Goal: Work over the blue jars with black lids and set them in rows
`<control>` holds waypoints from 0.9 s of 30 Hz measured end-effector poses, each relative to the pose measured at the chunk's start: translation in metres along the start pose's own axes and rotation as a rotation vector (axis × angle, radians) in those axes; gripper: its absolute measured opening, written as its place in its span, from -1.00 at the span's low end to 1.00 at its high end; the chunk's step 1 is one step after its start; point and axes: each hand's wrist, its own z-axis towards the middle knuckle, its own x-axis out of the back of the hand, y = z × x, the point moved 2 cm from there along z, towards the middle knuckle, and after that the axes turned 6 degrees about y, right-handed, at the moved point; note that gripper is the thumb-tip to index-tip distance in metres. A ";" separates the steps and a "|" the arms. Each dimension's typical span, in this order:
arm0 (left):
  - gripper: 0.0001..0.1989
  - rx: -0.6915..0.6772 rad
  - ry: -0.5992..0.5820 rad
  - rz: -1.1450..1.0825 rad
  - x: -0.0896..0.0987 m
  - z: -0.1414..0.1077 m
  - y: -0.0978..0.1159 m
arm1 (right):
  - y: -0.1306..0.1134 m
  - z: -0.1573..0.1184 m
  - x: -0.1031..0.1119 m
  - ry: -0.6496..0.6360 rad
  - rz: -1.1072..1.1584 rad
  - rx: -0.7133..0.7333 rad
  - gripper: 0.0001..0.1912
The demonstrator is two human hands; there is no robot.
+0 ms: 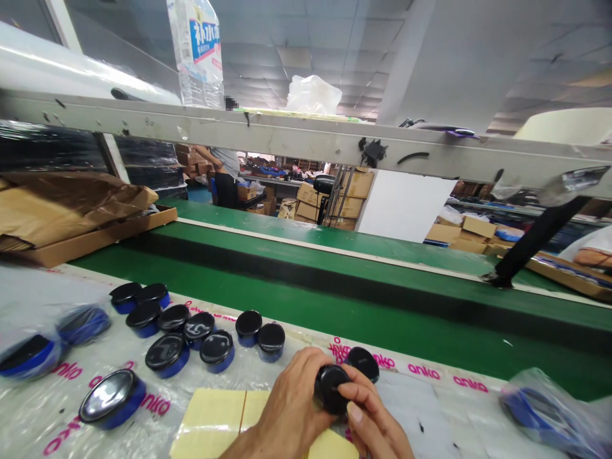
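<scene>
My left hand (296,398) is wrapped around a small round container with a black top (333,389), held just above the table. The fingertips of my right hand (373,414) press on the right side of the same black top; my palms hide its lower part. Just behind my hands stands another black-topped container (362,364). Yellow sheets (210,417) lie under and left of my left hand. Further left, several round blue containers with black lids (217,349) stand in a loose group, with a larger one (113,398) nearer to me.
Beyond the table runs a green conveyor belt (306,287). Plastic-bagged blue items lie at the left (83,324) and right (545,408). A cardboard tray (109,236) holds brown paper. Overhead, a shelf beam (296,137) carries a water bottle (201,57). A person (227,172) stands far back.
</scene>
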 end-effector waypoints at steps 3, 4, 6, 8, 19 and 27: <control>-0.51 0.007 -0.007 0.004 0.000 0.000 0.001 | 0.002 0.001 0.000 0.014 0.009 -0.001 -0.52; -0.51 0.009 -0.010 0.005 0.000 0.000 0.001 | 0.004 0.001 0.000 0.017 0.015 -0.006 -0.52; -0.52 0.011 -0.012 0.009 0.000 0.000 0.001 | 0.006 0.001 0.000 0.017 0.029 -0.015 -0.53; -0.52 0.008 -0.012 0.013 0.000 0.000 0.001 | 0.007 0.001 0.000 0.018 0.030 -0.014 -0.54; -0.54 -0.013 -0.019 0.015 0.000 -0.002 -0.001 | 0.007 0.001 -0.002 0.061 0.014 0.054 -0.53; -0.53 0.020 -0.030 0.025 0.000 -0.001 -0.001 | 0.008 0.002 -0.003 0.091 -0.109 0.264 -0.55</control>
